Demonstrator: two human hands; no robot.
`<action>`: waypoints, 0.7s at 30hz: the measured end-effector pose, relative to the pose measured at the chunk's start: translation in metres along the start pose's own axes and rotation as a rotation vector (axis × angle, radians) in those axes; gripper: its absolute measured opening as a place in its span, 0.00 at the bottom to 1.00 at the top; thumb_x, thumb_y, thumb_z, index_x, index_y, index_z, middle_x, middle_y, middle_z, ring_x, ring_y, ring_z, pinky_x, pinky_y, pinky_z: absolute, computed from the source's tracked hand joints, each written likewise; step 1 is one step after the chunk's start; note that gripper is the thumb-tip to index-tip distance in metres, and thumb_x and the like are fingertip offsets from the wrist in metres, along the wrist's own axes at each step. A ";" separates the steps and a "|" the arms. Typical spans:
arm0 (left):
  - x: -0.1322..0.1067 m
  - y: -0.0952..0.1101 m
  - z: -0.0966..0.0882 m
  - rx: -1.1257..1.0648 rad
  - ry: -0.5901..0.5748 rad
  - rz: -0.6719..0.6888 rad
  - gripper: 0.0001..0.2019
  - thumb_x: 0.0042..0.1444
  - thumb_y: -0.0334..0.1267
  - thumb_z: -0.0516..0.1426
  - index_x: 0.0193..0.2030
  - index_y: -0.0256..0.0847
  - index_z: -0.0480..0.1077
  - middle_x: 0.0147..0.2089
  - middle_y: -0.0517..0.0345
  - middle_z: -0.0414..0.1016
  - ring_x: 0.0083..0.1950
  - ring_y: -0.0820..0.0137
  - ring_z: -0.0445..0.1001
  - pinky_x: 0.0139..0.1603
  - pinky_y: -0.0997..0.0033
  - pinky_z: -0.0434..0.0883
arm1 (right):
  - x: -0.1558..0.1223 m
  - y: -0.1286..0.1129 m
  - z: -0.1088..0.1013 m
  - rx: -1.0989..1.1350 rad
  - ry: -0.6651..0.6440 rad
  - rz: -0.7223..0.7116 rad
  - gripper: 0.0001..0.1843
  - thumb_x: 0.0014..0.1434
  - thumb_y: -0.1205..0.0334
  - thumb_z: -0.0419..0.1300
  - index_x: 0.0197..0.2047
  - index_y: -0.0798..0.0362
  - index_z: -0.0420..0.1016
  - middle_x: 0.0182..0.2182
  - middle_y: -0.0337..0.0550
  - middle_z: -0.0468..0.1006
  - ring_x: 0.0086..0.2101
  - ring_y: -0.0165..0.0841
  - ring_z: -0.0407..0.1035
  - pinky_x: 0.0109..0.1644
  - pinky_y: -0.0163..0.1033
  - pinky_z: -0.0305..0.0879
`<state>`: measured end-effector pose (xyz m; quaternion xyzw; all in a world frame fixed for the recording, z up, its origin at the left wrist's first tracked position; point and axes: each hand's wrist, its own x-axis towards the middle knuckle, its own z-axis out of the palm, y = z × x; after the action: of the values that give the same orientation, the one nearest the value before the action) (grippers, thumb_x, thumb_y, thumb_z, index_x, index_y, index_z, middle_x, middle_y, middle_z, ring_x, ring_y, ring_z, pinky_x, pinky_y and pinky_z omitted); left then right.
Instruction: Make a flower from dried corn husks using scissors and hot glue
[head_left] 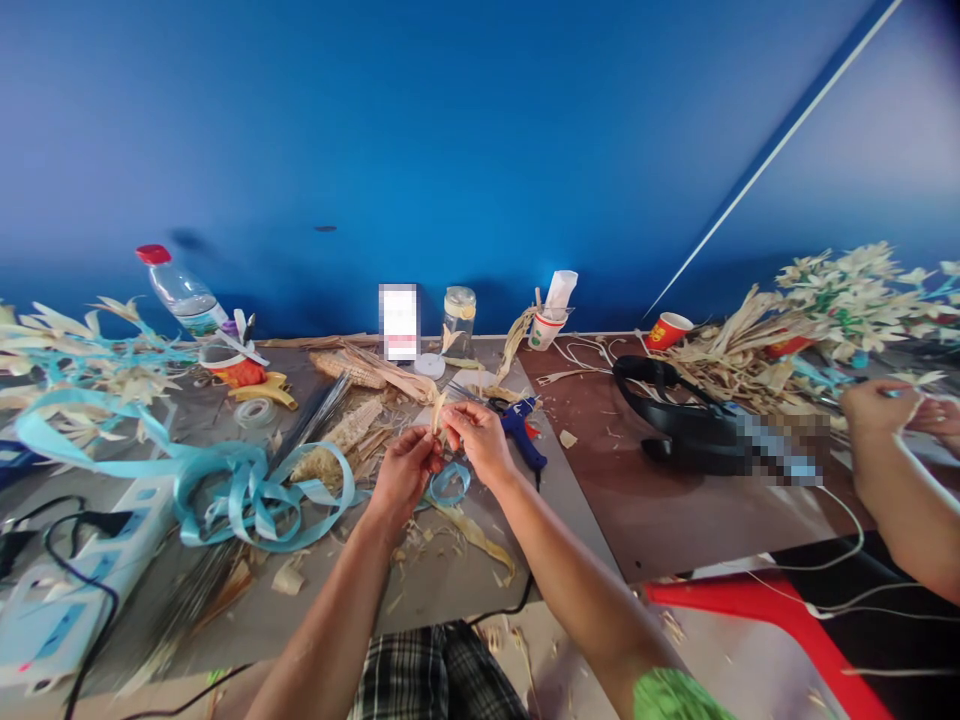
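A pale, papery husk strip (438, 412), thin and narrow, sits above the littered counter (562, 482), long axis near upright in view (tip leaning slightly right). Left grip (407, 462) and right grip (478, 435) pinch it; satiny blue ribbon (225, 500) loops leftward.

Both arms (341, 600) stretched forward, fingers (461, 418) pinched

husk strip (437, 410) | pale, narrow | near upright | in fingers (456, 414) of left hand (407, 464), right hand (480, 436)
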<state>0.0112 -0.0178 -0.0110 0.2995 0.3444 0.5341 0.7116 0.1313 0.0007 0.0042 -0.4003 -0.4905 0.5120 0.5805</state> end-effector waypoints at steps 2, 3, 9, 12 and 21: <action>0.001 -0.001 -0.001 0.003 0.005 0.002 0.13 0.42 0.40 0.65 0.30 0.36 0.68 0.23 0.63 0.69 0.19 0.80 0.64 0.24 0.77 0.61 | 0.000 -0.001 0.000 -0.016 0.002 0.000 0.12 0.52 0.53 0.59 0.29 0.56 0.72 0.19 0.35 0.69 0.16 0.22 0.56 0.20 0.31 0.50; 0.001 -0.001 -0.001 0.007 0.011 0.005 0.13 0.41 0.40 0.65 0.30 0.36 0.68 0.23 0.63 0.69 0.19 0.80 0.64 0.24 0.77 0.61 | 0.001 -0.001 -0.001 -0.039 0.005 0.001 0.13 0.51 0.53 0.59 0.30 0.56 0.72 0.20 0.36 0.70 0.16 0.22 0.56 0.20 0.31 0.50; 0.002 -0.003 -0.001 0.043 0.018 0.022 0.14 0.40 0.40 0.65 0.30 0.36 0.68 0.23 0.63 0.69 0.18 0.80 0.63 0.23 0.77 0.60 | 0.000 0.001 -0.003 -0.350 -0.024 -0.085 0.12 0.53 0.55 0.57 0.30 0.55 0.75 0.23 0.40 0.73 0.24 0.29 0.65 0.28 0.33 0.60; 0.002 -0.004 -0.001 0.054 0.012 0.032 0.14 0.40 0.40 0.65 0.30 0.36 0.68 0.23 0.63 0.69 0.18 0.80 0.63 0.23 0.76 0.59 | 0.000 0.000 -0.005 -0.510 -0.045 -0.199 0.11 0.56 0.58 0.55 0.30 0.54 0.75 0.26 0.42 0.75 0.28 0.31 0.67 0.33 0.35 0.62; 0.000 -0.004 0.001 0.126 0.017 0.043 0.13 0.41 0.41 0.64 0.30 0.36 0.70 0.23 0.63 0.69 0.20 0.79 0.62 0.24 0.76 0.58 | 0.000 0.000 -0.011 -0.833 -0.088 -0.440 0.11 0.60 0.61 0.51 0.32 0.52 0.73 0.30 0.45 0.76 0.33 0.33 0.68 0.40 0.36 0.61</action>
<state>0.0140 -0.0190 -0.0134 0.3465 0.3765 0.5292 0.6769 0.1419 0.0010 0.0017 -0.4638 -0.7514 0.1530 0.4436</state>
